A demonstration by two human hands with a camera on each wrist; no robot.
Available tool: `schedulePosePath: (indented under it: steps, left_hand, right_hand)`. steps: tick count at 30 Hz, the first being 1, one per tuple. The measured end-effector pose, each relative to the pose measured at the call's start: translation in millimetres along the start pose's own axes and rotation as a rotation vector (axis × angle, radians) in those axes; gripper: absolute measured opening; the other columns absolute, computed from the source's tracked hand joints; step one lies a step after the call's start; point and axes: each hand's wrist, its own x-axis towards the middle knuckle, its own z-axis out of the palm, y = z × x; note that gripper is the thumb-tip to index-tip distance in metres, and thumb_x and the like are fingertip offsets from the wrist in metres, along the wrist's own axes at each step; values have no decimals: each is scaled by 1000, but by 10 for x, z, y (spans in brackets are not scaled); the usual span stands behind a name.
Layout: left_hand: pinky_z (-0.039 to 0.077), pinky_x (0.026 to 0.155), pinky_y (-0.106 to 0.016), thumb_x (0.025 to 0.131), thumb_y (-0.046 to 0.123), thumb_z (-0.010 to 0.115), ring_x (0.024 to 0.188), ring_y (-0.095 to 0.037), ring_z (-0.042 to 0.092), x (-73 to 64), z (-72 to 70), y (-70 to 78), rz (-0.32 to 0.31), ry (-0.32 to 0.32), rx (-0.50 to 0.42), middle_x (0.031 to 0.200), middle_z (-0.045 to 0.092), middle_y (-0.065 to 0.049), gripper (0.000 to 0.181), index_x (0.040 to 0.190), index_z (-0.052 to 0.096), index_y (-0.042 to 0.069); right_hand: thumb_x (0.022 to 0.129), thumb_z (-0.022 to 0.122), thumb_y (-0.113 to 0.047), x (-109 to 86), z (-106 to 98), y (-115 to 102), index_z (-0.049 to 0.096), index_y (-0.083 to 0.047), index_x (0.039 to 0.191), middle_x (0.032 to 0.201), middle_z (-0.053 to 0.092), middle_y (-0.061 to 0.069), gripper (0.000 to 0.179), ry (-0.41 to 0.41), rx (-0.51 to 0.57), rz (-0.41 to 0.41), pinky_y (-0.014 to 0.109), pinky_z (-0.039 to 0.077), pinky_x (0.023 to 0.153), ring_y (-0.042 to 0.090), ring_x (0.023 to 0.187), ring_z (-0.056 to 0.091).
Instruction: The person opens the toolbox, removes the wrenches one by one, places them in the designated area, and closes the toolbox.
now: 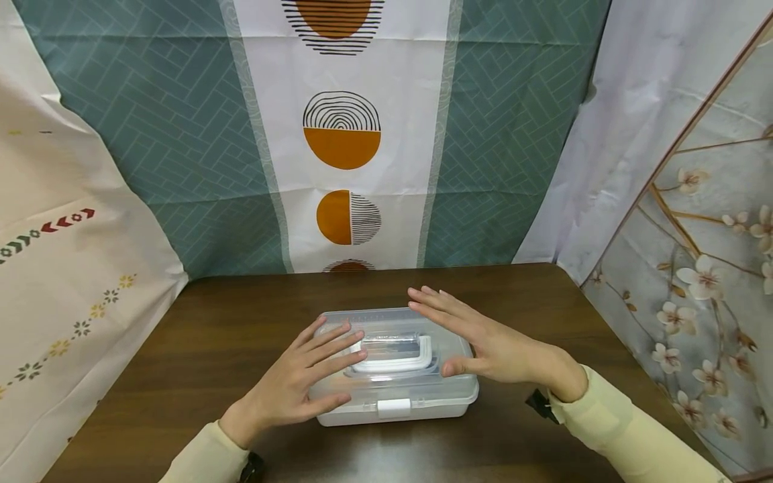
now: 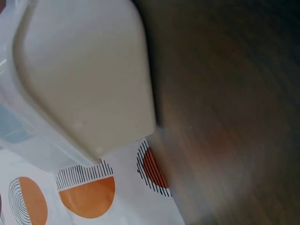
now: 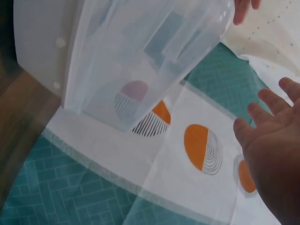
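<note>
A clear-lidded plastic storage box (image 1: 431,394) with a pale base stands closed on the table. On its lid lies a white carrying handle (image 1: 392,365), and a white latch (image 1: 394,408) sits at the front. My left hand (image 1: 304,376) is spread over the box's left side, hiding part of the lid. Over the right side is my right hand (image 1: 492,342), fingers extended and thumb apart, holding nothing. The right wrist view shows that right hand (image 3: 276,136) apart from the box (image 3: 140,51). Only the box's side (image 2: 84,79) fills much of the left wrist view.
The box rests on a dark brown wooden table (image 1: 241,322). Behind it hangs a green and white cloth (image 1: 398,154) with orange circles. A cream cloth (image 1: 84,282) hangs at the left, and a floral cloth (image 1: 682,288) at the right.
</note>
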Motion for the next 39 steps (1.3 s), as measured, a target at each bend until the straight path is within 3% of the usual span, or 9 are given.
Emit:
schedulePosePath:
  steps: [6, 11, 17, 27, 39]
  left_hand:
    - [28, 123, -55, 105, 44, 59, 132, -33, 60, -13, 38, 7, 61, 29, 29, 144, 63, -13, 50, 136, 69, 6]
    - [30, 123, -52, 104, 42, 62, 128, -33, 63, -11, 58, -7, 105, 46, 36, 139, 66, -13, 48, 134, 70, 6]
    - [37, 119, -50, 102, 36, 67, 122, -33, 67, -24, 96, -16, 139, 67, 16, 136, 68, -13, 43, 132, 72, 5]
    - [44, 115, -43, 104, 34, 65, 120, -28, 69, -86, 133, 17, 94, 35, -10, 135, 69, -12, 43, 135, 70, 5]
    - [45, 113, -42, 105, 34, 63, 121, -24, 69, -107, 127, 20, 63, 1, -6, 133, 71, -8, 41, 137, 70, 10]
  right_hand:
    - [100, 60, -52, 4, 62, -40, 23, -19, 167, 175, 14, 3, 83, -5, -28, -57, 40, 18, 128, 27, 160, 11]
    - [101, 58, -52, -12, 117, -69, 22, -18, 168, 174, 15, 4, 83, -17, -45, -72, 39, 16, 128, 26, 160, 13]
    - [101, 60, -50, -30, 200, -108, 23, -15, 167, 174, 17, 6, 84, -20, -94, -112, 39, 26, 126, 25, 159, 17]
    - [101, 65, -43, -59, 361, -171, 26, -13, 166, 172, 23, 6, 81, -20, -232, -173, 37, 30, 124, 26, 157, 24]
    - [103, 62, -41, -74, 435, -221, 26, -14, 166, 171, 25, 5, 77, -13, -278, -177, 40, 35, 121, 26, 156, 27]
